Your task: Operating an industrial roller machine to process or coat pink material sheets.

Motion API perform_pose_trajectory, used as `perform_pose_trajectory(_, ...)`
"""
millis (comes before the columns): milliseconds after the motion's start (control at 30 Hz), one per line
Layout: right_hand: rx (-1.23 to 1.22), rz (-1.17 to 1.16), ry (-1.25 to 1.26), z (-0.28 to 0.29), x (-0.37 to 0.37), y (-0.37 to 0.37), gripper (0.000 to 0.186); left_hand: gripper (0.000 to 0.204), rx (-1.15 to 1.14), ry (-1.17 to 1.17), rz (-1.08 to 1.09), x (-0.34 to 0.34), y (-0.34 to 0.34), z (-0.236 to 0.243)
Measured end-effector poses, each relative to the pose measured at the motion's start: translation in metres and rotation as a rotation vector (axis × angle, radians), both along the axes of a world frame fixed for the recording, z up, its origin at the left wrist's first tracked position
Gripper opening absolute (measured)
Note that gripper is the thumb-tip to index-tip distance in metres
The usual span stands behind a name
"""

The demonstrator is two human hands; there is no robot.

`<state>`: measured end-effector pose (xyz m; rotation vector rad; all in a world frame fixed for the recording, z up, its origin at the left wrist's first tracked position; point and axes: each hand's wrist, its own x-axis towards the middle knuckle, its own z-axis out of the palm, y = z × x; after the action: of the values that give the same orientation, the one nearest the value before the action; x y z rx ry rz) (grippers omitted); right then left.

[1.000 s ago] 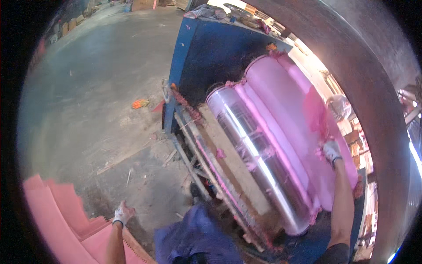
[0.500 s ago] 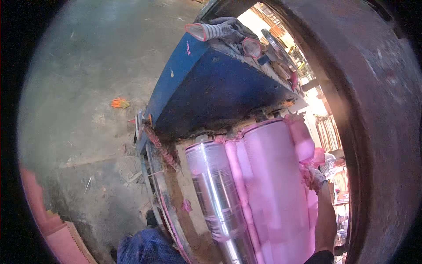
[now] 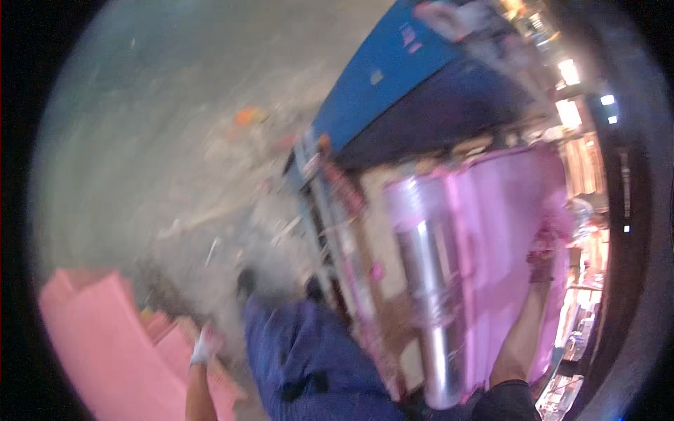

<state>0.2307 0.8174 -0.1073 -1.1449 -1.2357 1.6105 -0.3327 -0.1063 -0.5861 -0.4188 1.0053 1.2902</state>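
- Pink stacked sheets (image 3: 105,344) fill the lower left of the frame; the gloved left hand (image 3: 202,347) hangs beside them, its fingers too blurred to tell.
- Steel roller (image 3: 425,281) runs centre right.
- The pink sheet (image 3: 498,266) looks soft, pliable and probably light; the right hand (image 3: 544,252) presses on it near its right edge, grip unclear.
- A blue machine housing (image 3: 393,77) stands at upper right.
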Motion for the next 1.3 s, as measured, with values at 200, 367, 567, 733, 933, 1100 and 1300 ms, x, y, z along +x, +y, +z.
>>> perform_pose_trajectory(200, -0.066, -0.198, -0.7, 0.067, -0.095, -0.192, 0.036, 0.084, -0.366, 1.003, -0.901, -0.132, 0.19, 0.099)
perform_pose_trajectory(367, -0.768, -0.303, -0.679, 0.058, -0.044, -0.294, 0.041, 0.093, -0.35, 1.109, -1.074, -0.223, 0.214, 0.13)
perform_pose_trajectory(567, -0.436, 0.179, -1.426, -0.022, 0.23, -0.298, 0.037, 0.094, -0.436, 1.135, -1.19, -0.238, 0.247, 0.146)
perform_pose_trajectory(733, -0.42, -0.143, -1.675, -0.279, 0.24, -0.377, 0.033, 0.093, -0.38, 1.043, -1.214, -0.163, 0.294, 0.166)
perform_pose_trajectory(933, -0.081, 0.526, -2.149, -0.235, 0.113, -0.425, 0.051, 0.095, -0.324, 1.008, -1.181, -0.07, 0.228, 0.154)
perform_pose_trajectory(1100, -0.004, 0.17, -2.183, -0.178, 0.107, -0.484, 0.038, 0.095, -0.325, 1.049, -1.268, 0.043, 0.196, 0.166)
perform_pose_trajectory(1300, -0.366, 0.373, -1.586, -0.102, 0.178, -0.525, 0.035, 0.094, -0.251, 0.965, -1.19, 0.104, 0.113, 0.133)
